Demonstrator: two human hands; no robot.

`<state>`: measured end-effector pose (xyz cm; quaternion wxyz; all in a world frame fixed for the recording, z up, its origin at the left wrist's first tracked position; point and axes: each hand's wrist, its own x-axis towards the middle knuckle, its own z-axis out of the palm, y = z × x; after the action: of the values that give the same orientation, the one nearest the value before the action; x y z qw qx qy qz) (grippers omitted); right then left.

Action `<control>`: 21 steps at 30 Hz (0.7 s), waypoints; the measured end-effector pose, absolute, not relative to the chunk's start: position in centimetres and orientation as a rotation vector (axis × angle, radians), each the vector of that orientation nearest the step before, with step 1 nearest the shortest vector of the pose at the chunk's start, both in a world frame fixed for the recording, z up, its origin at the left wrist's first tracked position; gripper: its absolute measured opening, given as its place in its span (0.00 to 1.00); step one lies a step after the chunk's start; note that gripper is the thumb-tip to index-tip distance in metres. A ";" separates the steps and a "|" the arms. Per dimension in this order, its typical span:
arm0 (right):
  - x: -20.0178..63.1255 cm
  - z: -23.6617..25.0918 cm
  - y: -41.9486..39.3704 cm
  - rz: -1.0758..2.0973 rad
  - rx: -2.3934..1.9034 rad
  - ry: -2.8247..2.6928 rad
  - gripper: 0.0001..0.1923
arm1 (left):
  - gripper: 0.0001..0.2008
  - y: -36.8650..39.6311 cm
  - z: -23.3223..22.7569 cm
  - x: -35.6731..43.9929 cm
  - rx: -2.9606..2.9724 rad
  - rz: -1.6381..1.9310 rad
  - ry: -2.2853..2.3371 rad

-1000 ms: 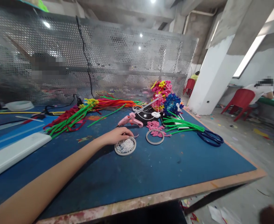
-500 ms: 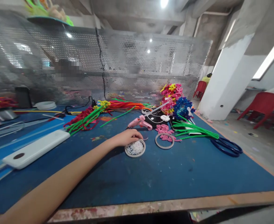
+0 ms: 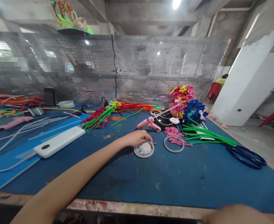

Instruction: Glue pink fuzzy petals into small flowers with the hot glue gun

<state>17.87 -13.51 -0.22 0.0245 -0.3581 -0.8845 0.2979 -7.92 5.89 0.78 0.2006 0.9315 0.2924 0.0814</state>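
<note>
My left hand [image 3: 140,137] reaches to the far rim of a round, shallow dish [image 3: 144,156] of small white beads [image 3: 144,148]. Its curled fingers hold the rim; their tips are partly hidden. Just behind it lies a pink glue gun [image 3: 149,123]. To the right of the dish is a pale ring-shaped lid [image 3: 174,151], with pink fuzzy pieces [image 3: 173,132] behind and partly under it. My right hand [image 3: 235,215] shows only as a blur at the bottom right edge, its fingers not readable.
Dark blue scissors [image 3: 246,157] and green pipe cleaners [image 3: 209,137] lie at right. Pink and blue fuzzy flowers [image 3: 194,110] stand behind. At left are a white power strip-like device [image 3: 59,141] and a second pink glue gun [image 3: 15,122]. A perforated metal screen [image 3: 137,68] closes off the back.
The view has swung left, so everything sits farther right in the picture. My right hand has come in at the bottom right. My left hand stays at the bead dish.
</note>
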 end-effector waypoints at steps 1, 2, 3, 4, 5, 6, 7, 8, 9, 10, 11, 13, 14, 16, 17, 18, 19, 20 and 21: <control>16.8 0.7 -11.8 0.900 -1.118 -2.744 0.15 | 0.14 5.9 0.7 -7.9 2.605 0.229 0.816; 15.5 1.5 -10.0 0.864 -1.142 -2.743 0.13 | 0.14 5.9 0.6 -7.9 2.608 0.231 0.815; 14.1 2.1 -8.2 0.791 -1.223 -2.733 0.14 | 0.14 6.0 0.6 -8.0 2.610 0.233 0.815; 12.7 2.6 -6.3 0.481 -1.496 -2.618 0.16 | 0.14 6.0 0.5 -8.0 2.613 0.235 0.817; 11.4 2.8 -4.6 0.319 -1.609 -2.523 0.15 | 0.14 6.0 0.4 -8.0 2.614 0.236 0.820; 10.3 2.8 -3.1 0.239 -1.660 -2.470 0.13 | 0.14 6.0 0.3 -8.0 2.615 0.237 0.825; 9.4 2.6 -1.8 0.182 -1.702 -2.430 0.13 | 0.14 6.0 0.3 -8.0 2.615 0.237 0.832; 8.7 2.3 -0.8 0.148 -1.738 -2.404 0.13 | 0.14 6.0 0.2 -7.9 2.612 0.237 0.843; 8.3 2.0 -0.1 0.132 -1.759 -2.390 0.12 | 0.13 6.0 0.3 -7.9 2.606 0.236 0.855; 8.1 1.6 0.4 0.124 -1.775 -2.382 0.12 | 0.12 5.9 0.4 -8.0 2.596 0.237 0.868; 8.1 1.2 0.7 0.121 -1.783 -2.379 0.12 | 0.12 5.8 0.5 -8.0 2.583 0.239 0.883; 8.3 0.7 0.8 0.120 -1.783 -2.383 0.11 | 0.11 5.3 1.0 -8.2 2.548 0.251 0.915; 8.4 0.5 0.7 0.121 -1.777 -2.388 0.11 | 0.12 4.9 1.2 -8.4 2.528 0.258 0.934; 8.6 0.2 0.5 0.123 -1.757 -2.401 0.10 | 0.16 4.0 1.6 -9.0 2.489 0.270 0.975; 8.6 0.1 0.5 0.124 -1.744 -2.407 0.10 | 0.20 3.5 1.7 -9.4 2.472 0.272 0.995; 8.6 0.1 0.4 0.125 -1.730 -2.412 0.09 | 0.25 2.9 1.6 -9.7 2.456 0.273 1.012; 8.7 0.0 0.5 0.126 -1.718 -2.415 0.09 | 0.32 2.3 1.4 -10.1 2.442 0.277 1.025; 8.7 -0.1 0.5 0.129 -1.705 -2.419 0.08 | 0.37 1.8 1.1 -10.3 2.429 0.290 1.034; 8.7 -0.1 0.6 0.134 -1.695 -2.423 0.08 | 0.42 1.3 0.7 -10.4 2.415 0.323 1.040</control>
<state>8.68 0.60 -0.15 0.0908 -0.5702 -0.8152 0.0452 -10.43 1.30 0.65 0.2438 0.8841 0.3806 0.1183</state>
